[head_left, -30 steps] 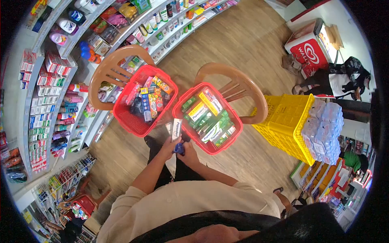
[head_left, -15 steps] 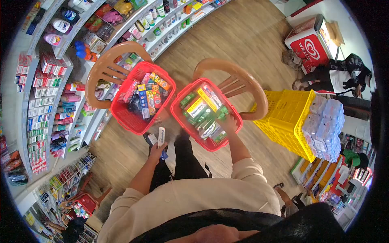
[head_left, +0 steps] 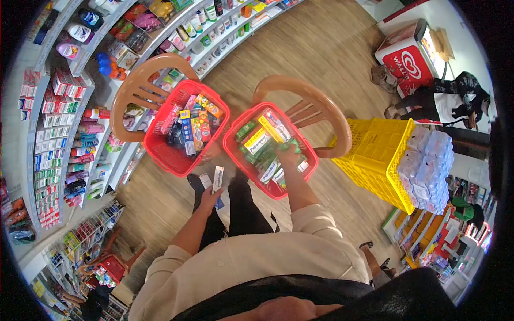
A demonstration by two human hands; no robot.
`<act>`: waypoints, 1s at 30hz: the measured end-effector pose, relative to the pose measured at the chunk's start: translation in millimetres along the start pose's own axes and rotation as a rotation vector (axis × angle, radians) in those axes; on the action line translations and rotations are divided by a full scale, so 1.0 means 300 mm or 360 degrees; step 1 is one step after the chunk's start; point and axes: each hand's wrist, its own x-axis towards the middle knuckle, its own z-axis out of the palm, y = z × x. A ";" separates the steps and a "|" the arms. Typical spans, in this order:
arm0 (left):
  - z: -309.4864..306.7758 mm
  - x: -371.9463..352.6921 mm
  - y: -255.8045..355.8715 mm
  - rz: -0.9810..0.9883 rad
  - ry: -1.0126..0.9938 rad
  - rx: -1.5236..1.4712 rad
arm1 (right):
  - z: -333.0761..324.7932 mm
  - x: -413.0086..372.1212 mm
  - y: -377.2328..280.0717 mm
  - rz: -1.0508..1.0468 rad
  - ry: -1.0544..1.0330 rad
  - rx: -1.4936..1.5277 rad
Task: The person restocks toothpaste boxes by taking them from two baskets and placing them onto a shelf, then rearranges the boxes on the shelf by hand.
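Note:
My left hand (head_left: pixel 209 199) holds a white toothpaste box (head_left: pixel 217 178) upright, with a small blue item under the fingers, just below two red baskets. My right hand (head_left: pixel 287 155) reaches into the right red basket (head_left: pixel 233 151), fingers down among green and white toothpaste boxes (head_left: pixel 256 141); whether it grips one I cannot tell. The left red basket (head_left: pixel 160 152) holds several colourful boxes (head_left: pixel 193 125). Each basket rests on a brown plastic chair (head_left: pixel 316 104).
Shop shelves (head_left: pixel 59 123) full of packaged goods curve along the left and top. A yellow crate (head_left: pixel 375 155) with wrapped white packs (head_left: pixel 428 168) stands right. A red freezer chest (head_left: pixel 407 56) and a seated person (head_left: pixel 455 101) are at the far right.
My right hand left the box held at my waist, went into the right basket and shifted inward among the boxes. My left hand keeps the white box, moved slightly left.

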 end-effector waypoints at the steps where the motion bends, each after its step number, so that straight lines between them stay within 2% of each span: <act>1: 0.004 -0.003 0.004 0.0007 0.0016 0.0006 | 0.043 0.051 0.025 -0.0069 -0.0038 0.0230; 2: 0.004 -0.009 0.007 0.0012 0.0035 0.0014 | 0.092 0.086 0.055 -0.0069 -0.0045 0.0226; 4: 0.001 -0.012 0.014 -0.0027 0.0043 0.0000 | 0.120 0.097 0.054 -0.0110 0.0214 0.0329; 6: -0.004 -0.014 0.011 -0.0065 0.0046 -0.0010 | 0.146 0.112 0.064 -0.0093 0.0245 0.0473; 9: -0.019 -0.012 -0.003 -0.0072 0.0061 -0.0029 | 0.164 0.114 0.075 -0.0125 0.0215 0.0466; 11: -0.034 -0.012 -0.006 -0.0054 0.0063 0.0016 | 0.121 0.102 0.067 -0.0305 -0.0073 0.0362; 12: -0.040 -0.014 -0.004 -0.0053 0.0069 0.0015 | 0.116 0.143 0.105 -0.0309 -0.0077 0.0363; 14: -0.053 -0.024 -0.003 -0.0001 0.0097 0.0066 | 0.125 0.245 0.213 -0.0496 0.0063 -0.0187; 16: -0.067 -0.033 0.002 0.0011 0.0100 0.0067 | -0.043 0.126 0.151 -0.0298 -0.0018 -0.0673; 18: -0.074 -0.030 -0.007 0.0026 0.0092 0.0065 | -0.064 0.141 0.215 -0.0370 -0.0045 -0.0676; 20: -0.088 -0.017 -0.030 0.0009 0.0088 0.0120 | -0.087 0.152 0.236 -0.0695 -0.0404 -0.0934; 21: -0.095 -0.008 -0.048 0.0007 0.0085 0.0115 | -0.100 0.157 0.223 -0.0693 -0.0403 -0.0940; 23: -0.102 0.004 -0.077 -0.0028 0.0107 0.0139 | -0.146 0.165 0.176 -0.0556 -0.0761 -0.0999; 26: -0.068 -0.063 0.023 -0.0104 0.0108 0.0130 | -0.143 0.121 0.134 -0.0596 -0.0837 -0.1177; 30: -0.068 -0.064 -0.017 -0.0033 0.0100 0.0105 | -0.103 0.112 0.163 -0.0578 -0.0745 -0.1138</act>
